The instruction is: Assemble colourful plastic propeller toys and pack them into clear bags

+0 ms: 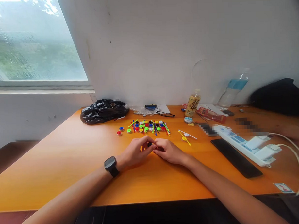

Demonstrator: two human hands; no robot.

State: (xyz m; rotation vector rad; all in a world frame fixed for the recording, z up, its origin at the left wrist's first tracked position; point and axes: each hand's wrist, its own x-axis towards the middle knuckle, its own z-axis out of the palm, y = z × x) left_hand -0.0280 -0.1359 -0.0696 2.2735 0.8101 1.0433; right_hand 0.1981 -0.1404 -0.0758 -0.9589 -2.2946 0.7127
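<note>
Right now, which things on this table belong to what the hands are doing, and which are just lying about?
In use: left hand, right hand, small black piece pinched between them, coloured discs and sticks, white and yellow sticks.
Lying about: black bag, yellow-labelled bottle, power strip, phone, water bottle.

Smooth orange table top, laminate look, low sheen. Glossy hard plastic on coloured discs and sticks. Small black piece dark, too small to tell the finish. Crinkled, shiny thin film on black bag. Matt rubbery strap and glassy face on watch. Smooth flat dark front on phone. Smooth white plastic on power strip. Clear plastic on water bottle. Printed wrap label on tea bottle. Matt, slightly scuffed paint on wall.
</note>
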